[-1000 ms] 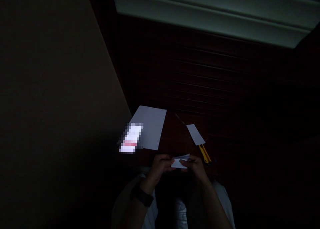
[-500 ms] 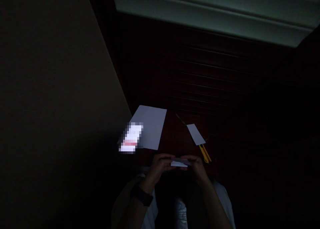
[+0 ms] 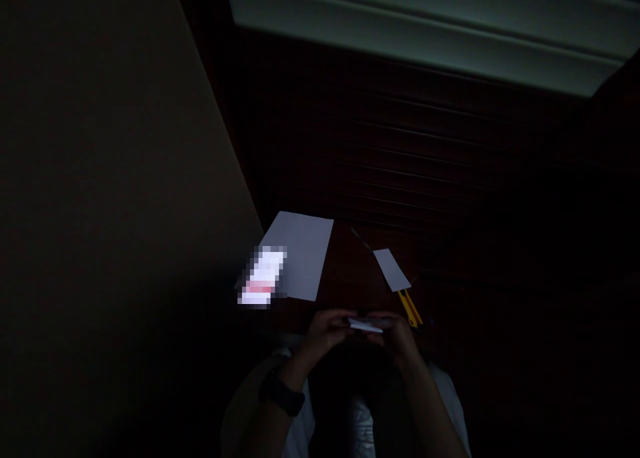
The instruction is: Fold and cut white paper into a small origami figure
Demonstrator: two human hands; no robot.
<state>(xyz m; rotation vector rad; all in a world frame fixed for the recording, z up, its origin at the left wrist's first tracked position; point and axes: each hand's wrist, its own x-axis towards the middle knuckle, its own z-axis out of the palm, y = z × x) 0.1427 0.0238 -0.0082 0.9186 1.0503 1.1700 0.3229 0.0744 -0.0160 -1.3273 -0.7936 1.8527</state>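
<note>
Head view: the left hand (image 3: 327, 331) and right hand (image 3: 401, 337) pinch opposite ends of a small folded white paper (image 3: 366, 327); it lies directly between them, long axis running hand to hand, neither clearly nearer. Exact fingertip placement is too dark to tell.

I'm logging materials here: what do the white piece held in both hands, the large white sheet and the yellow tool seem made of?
Held white piece: probably matte paper, being thin and without gloss. Large white sheet: likely matte paper or thin card, flat and evenly pale. Yellow tool: perhaps plastic, given its solid bright colour; too dark to judge its finish.
</note>
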